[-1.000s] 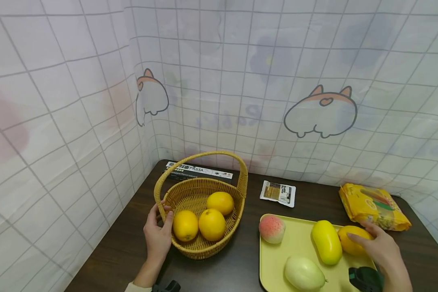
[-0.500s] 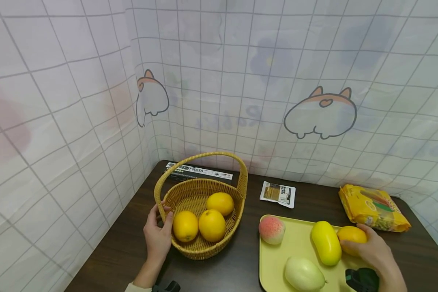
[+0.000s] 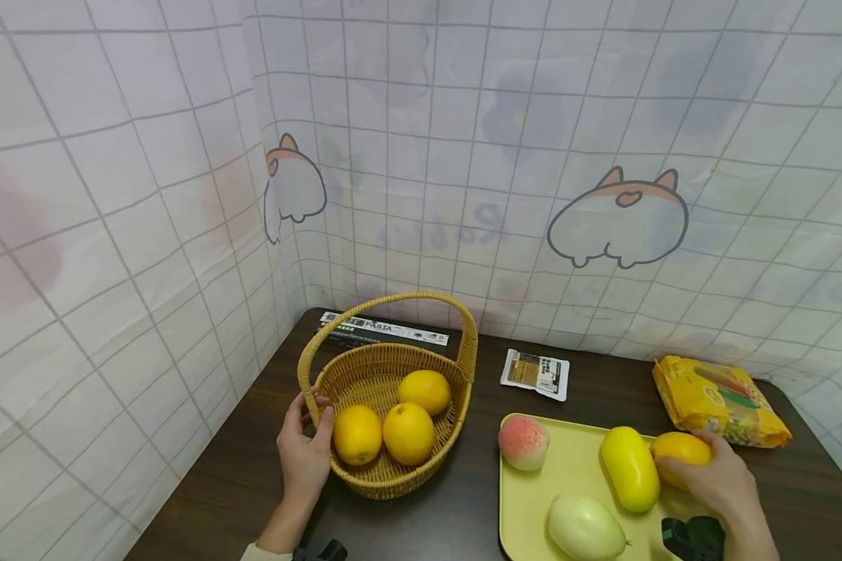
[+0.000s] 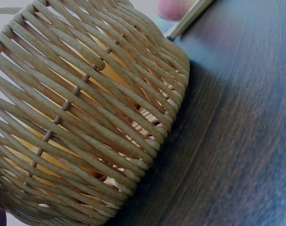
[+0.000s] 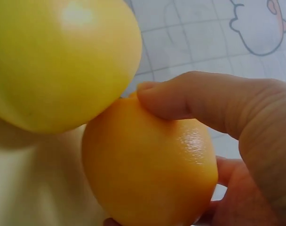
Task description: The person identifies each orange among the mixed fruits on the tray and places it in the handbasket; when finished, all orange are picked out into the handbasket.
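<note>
My left hand [image 3: 305,453] grips the side of a wicker basket [image 3: 393,485] where its tall handle meets the rim, thumb toward the inside. Three orange-yellow round fruits, like oranges [image 3: 408,433], lie in the basket. At the tray's right side my right hand [image 3: 724,481] holds an orange [image 5: 150,162], its thumb across the top and other fingers round the far side. A bright yellow oblong fruit [image 3: 630,469] lies right beside that orange on the pale yellow tray [image 3: 533,506]. In the left wrist view the basket's woven wall [image 4: 86,108] fills much of the frame.
Also on the tray are a pink peach [image 3: 524,442] and a pale green melon-like fruit [image 3: 585,528]. Behind stand a dark pasta box [image 3: 393,331], a small flat packet [image 3: 535,374] and a yellow bag [image 3: 723,399]. A patterned cloth [image 3: 421,156] hangs behind the dark table.
My right hand has come down and to the left, its thumb and fingers now round the orange. The left hand and basket stay put.
</note>
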`<state>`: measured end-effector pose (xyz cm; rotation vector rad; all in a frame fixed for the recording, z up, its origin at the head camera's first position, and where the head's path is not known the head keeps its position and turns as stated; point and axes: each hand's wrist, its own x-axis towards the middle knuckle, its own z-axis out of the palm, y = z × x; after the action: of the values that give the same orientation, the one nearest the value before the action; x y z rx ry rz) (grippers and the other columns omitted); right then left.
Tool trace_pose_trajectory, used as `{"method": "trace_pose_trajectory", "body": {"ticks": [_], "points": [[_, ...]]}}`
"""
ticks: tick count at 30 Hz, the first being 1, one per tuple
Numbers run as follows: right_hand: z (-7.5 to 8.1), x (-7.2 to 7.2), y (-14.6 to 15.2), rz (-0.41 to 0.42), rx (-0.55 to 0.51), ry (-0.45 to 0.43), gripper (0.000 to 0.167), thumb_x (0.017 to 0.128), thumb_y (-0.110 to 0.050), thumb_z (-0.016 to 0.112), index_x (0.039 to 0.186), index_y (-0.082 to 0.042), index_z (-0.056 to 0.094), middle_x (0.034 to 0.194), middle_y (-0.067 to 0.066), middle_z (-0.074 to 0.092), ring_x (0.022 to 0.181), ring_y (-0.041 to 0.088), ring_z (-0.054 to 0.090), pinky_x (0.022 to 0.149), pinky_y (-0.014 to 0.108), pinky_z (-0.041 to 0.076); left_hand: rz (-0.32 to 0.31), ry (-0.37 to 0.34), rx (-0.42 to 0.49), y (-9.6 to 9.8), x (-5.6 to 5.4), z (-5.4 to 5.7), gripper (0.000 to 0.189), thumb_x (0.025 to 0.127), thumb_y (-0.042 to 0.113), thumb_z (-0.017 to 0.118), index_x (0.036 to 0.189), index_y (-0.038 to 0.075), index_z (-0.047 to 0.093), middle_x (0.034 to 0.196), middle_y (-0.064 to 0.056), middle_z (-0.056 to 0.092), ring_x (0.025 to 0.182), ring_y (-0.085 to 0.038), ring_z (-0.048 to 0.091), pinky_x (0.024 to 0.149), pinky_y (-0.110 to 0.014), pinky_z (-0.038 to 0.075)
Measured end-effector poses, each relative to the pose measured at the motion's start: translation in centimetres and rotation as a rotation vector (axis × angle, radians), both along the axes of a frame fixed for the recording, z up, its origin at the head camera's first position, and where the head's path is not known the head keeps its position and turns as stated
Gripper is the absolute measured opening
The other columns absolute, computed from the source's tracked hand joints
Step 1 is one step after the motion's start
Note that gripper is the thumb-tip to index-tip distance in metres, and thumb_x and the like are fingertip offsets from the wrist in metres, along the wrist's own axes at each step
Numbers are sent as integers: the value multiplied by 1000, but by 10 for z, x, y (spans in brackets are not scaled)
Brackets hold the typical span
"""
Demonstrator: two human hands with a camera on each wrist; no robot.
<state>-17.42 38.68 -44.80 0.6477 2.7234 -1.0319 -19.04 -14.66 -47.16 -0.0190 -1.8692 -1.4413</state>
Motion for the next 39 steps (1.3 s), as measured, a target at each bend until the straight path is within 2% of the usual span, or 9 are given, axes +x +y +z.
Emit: {"method": "trace_pose_trajectory", "body": {"ticks": [2,6,10,15,19,24,29,33,39], "points": [[0,0,-1,-46,19,35,104,86,-58,63,150,8,14,138,42,26,115,55,33,88,62,38,-4,0,6,0,0,0,33,88,-7,66,121,-8,60,100,-21,67,87,-21,60,67,-10,45],[0,-1,-3,-134,49,139,99,88,-55,63,152,4,17,143,41,26,120,55,32,93,64,34,-3,-6,6,0,-1,-1,33,89,-5,66,121,-8,60,100,-21,67,87,-16,60,64,-13,47],[4,-1,-7,-178,59,243,95,88,-51,64,152,3,20,144,40,27,122,54,33,95,64,33,5,-6,-7,-1,0,-1,33,89,-5,66,122,-8,60,100,-20,67,86,-11,59,63,-15,48],[15,-3,-21,-218,15,356,90,88,-47,66,154,-3,22,148,34,30,123,50,35,93,60,33,6,-2,-11,0,0,0,33,89,-6,66,121,-5,61,100,-21,67,87,-11,59,62,-16,49],[23,-3,-37,-233,-37,405,88,89,-49,65,155,-10,23,150,28,32,119,45,40,84,51,39,8,-6,-13,0,1,0,33,88,-6,66,121,-7,60,100,-21,67,87,-15,59,63,-15,49],[34,-3,-59,-206,-76,461,85,88,-49,66,155,-14,26,146,25,38,108,34,47,68,30,41,14,-5,-12,0,-2,-3,34,88,-7,66,122,-7,60,100,-21,67,87,-22,60,61,-13,47],[41,-5,-83,-128,-113,542,80,89,-44,69,153,-16,31,141,22,43,102,28,49,63,18,41,12,0,-5,-6,-12,-20,34,89,-5,66,123,-5,60,101,-17,67,88,-19,59,61,-13,47],[43,-5,-96,-88,-134,578,76,89,-41,70,151,-18,34,140,20,44,101,27,49,64,18,42,0,-13,5,-11,-18,-32,35,91,1,67,125,0,61,102,-10,68,89,-12,59,65,-16,50],[45,-7,-114,-32,-153,600,72,89,-37,70,150,-20,36,135,19,47,100,28,49,67,23,45,-22,-26,42,-12,-21,-34,37,90,-1,68,126,1,60,102,-6,67,90,-9,59,76,-12,48]]}}
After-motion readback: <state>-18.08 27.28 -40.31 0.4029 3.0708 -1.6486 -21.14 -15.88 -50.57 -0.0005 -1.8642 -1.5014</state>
